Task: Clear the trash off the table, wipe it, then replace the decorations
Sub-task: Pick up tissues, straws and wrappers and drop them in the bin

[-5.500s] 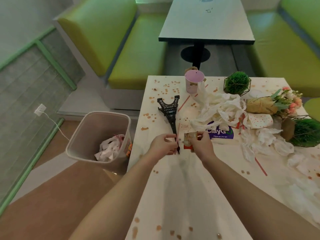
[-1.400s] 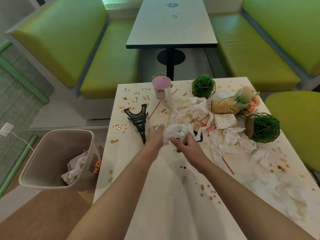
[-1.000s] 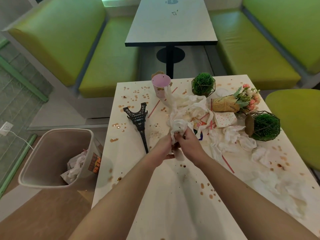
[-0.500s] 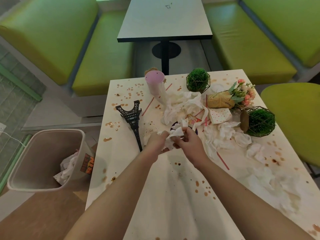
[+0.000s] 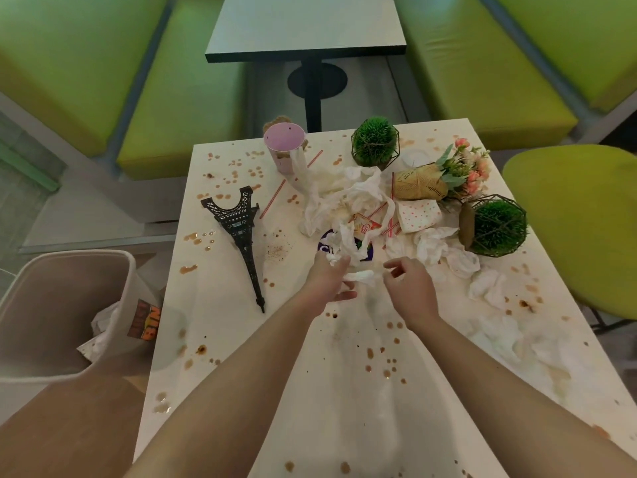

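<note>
My left hand (image 5: pixel 327 279) grips a crumpled white tissue (image 5: pixel 360 274) over the stained white table (image 5: pixel 344 391). My right hand (image 5: pixel 410 288) hovers just right of it, fingers loosely curled, fingertips at the tissue's end. Behind the hands lies a pile of used tissues (image 5: pixel 348 191) with red straws (image 5: pixel 272 198), a purple packet (image 5: pixel 324 243) and a dotted napkin (image 5: pixel 418 215). Decorations stand around it: a black Eiffel tower model (image 5: pixel 241 232) lying flat, a pink cup (image 5: pixel 284 146), two green ball plants (image 5: pixel 375 141) (image 5: pixel 496 224) and a flower bouquet (image 5: pixel 431 181).
A beige trash bin (image 5: pixel 69 257) with tissues inside stands on the floor left of the table. More soggy tissues (image 5: pixel 510 339) lie near the right edge. Brown drops spot the tabletop. A green chair (image 5: pixel 579 219) sits at the right, a dark table (image 5: pixel 303 25) and green benches beyond.
Both hands gathered tissue from the pile and bunched it together. Now the right hand has drawn away to the right while the left keeps the tissue.
</note>
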Action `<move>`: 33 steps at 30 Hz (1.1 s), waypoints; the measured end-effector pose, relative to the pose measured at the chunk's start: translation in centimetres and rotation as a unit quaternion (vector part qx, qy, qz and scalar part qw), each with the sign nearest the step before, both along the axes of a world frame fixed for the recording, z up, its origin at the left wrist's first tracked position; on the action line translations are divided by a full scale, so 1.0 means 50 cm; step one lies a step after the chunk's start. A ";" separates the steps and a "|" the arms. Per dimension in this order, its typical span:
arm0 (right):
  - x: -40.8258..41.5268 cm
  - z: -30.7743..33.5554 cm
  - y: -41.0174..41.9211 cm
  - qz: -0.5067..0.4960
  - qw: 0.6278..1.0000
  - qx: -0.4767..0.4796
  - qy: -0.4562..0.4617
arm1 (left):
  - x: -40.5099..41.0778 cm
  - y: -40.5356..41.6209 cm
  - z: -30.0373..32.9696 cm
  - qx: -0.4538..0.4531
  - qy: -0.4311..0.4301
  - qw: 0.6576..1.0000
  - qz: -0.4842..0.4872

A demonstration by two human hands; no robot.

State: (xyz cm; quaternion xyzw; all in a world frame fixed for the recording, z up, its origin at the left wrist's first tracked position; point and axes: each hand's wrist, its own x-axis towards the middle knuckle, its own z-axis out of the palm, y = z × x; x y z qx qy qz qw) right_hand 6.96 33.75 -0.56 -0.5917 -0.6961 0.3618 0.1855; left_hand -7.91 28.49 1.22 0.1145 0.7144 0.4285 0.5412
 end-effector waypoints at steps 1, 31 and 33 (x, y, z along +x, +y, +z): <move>0.015 -0.015 0.012 0.013 0.998 0.004 -0.056 | 0.005 0.002 -0.004 -0.003 0.012 1.000 -0.011; 0.019 0.080 0.051 -0.051 0.959 -0.090 0.262 | 0.064 0.029 0.022 0.076 0.177 0.958 -0.211; 0.020 0.065 0.045 -0.007 0.969 -0.094 0.228 | 0.063 0.031 0.032 0.086 0.139 0.970 -0.178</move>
